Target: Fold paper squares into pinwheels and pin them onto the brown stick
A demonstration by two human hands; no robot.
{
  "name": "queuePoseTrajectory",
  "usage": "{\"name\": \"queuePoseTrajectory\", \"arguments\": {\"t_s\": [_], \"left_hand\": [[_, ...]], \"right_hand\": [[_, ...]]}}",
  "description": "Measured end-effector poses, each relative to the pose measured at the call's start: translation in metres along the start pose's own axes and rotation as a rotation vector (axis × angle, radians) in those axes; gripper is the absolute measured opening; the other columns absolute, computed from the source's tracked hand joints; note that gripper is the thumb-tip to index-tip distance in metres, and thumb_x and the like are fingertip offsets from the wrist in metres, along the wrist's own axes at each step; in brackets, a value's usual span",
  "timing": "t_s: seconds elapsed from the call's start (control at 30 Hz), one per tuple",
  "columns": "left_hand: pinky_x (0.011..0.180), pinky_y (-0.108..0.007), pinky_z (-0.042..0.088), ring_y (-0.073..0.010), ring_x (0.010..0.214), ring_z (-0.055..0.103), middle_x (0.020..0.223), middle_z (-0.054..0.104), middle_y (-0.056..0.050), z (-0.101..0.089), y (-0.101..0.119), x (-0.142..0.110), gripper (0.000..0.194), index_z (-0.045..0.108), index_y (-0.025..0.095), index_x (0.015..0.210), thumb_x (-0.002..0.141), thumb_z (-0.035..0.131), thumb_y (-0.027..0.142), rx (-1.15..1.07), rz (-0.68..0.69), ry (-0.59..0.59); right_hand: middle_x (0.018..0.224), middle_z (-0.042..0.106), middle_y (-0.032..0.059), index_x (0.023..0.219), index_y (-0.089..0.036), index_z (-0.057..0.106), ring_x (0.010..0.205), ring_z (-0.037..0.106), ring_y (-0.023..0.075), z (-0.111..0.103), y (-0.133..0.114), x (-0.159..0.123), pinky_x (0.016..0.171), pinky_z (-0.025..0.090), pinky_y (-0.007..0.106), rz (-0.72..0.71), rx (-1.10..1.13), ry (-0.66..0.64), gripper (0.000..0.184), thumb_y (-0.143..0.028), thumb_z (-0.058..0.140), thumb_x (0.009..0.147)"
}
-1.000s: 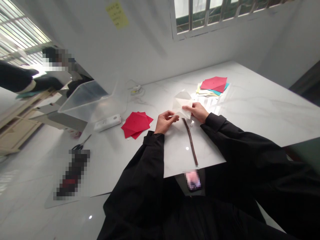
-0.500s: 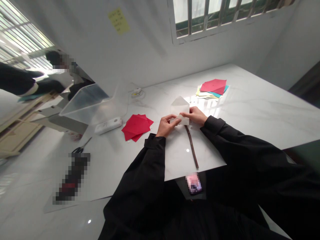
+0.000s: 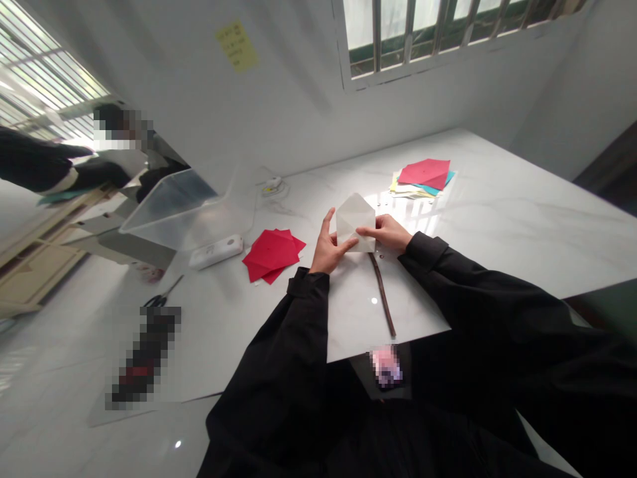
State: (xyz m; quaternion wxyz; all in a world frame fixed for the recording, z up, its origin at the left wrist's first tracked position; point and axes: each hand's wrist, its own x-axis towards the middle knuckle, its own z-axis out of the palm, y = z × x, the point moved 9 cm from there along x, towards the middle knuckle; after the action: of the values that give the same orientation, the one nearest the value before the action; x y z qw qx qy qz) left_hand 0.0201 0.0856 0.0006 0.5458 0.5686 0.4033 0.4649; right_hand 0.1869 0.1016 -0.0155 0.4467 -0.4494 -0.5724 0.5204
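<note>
A small off-white paper envelope [image 3: 355, 214], its pointed flap up and away from me, is held just above the table. My left hand [image 3: 327, 254] grips its left lower part, thumb across the front and index finger raised off the left edge. At the right edge my right hand [image 3: 393, 234] pinches the paper, its thumb lying over the front; its other fingers are largely hidden behind. A thin brown stick [image 3: 382, 293] lies on the table below the envelope, its upper end close under the paper. Left of my left hand rest several red paper pieces [image 3: 271, 252].
Farther right lies a stack of coloured papers [image 3: 424, 174] with red on top. On the left are a white power strip [image 3: 216, 251], a clear plastic bin [image 3: 174, 216], scissors [image 3: 162, 299] and a blurred dark object [image 3: 144, 358]. Another person [image 3: 164, 149] is beyond the partition.
My left index finger has lifted from the front of the envelope and now points up. More of the envelope's front shows. My right hand has hardly moved.
</note>
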Motion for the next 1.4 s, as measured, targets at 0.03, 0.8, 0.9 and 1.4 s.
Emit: {"name": "queuePoseTrajectory", "arguments": {"t_s": [0.03,0.8,0.9,1.4], "left_hand": [[0.082,-0.034,0.063,-0.0247,0.088,0.079,0.103,0.082,-0.009,0.0,-0.003,0.001,0.122,0.036,0.021,0.162,0.06,0.1,0.045,-0.004,-0.013,-0.003],[0.072,-0.028,0.061,-0.0184,0.08,0.075,0.091,0.078,-0.005,-0.01,-0.014,0.008,0.07,0.075,0.017,0.11,0.065,0.091,0.068,-0.066,-0.056,0.069],[0.064,-0.025,0.058,-0.0133,0.068,0.072,0.086,0.074,-0.002,-0.017,-0.016,0.008,0.075,0.073,0.018,0.11,0.063,0.089,0.074,-0.14,-0.096,0.127],[0.066,-0.027,0.057,-0.0149,0.066,0.071,0.077,0.077,-0.007,-0.014,-0.013,0.005,0.063,0.066,0.017,0.077,0.062,0.091,0.072,-0.038,-0.103,0.107]], "right_hand": [[0.09,0.082,0.0109,0.089,-0.011,0.083,0.076,0.071,0.0198,0.001,0.0,0.0,0.068,0.054,0.028,0.004,-0.002,-0.004,0.038,-0.046,0.089,0.075],[0.09,0.08,0.0108,0.09,-0.012,0.081,0.075,0.069,0.0197,-0.008,-0.005,-0.001,0.066,0.053,0.029,-0.009,0.06,0.062,0.049,-0.056,0.09,0.068],[0.077,0.075,0.0071,0.086,-0.012,0.078,0.064,0.06,0.0151,-0.017,-0.002,-0.002,0.056,0.044,0.027,0.027,0.074,0.14,0.053,-0.061,0.087,0.068],[0.059,0.057,-0.0005,0.071,-0.016,0.066,0.055,0.045,0.0118,-0.018,-0.004,0.0,0.053,0.037,0.029,-0.023,0.049,0.161,0.069,-0.082,0.083,0.061]]}}
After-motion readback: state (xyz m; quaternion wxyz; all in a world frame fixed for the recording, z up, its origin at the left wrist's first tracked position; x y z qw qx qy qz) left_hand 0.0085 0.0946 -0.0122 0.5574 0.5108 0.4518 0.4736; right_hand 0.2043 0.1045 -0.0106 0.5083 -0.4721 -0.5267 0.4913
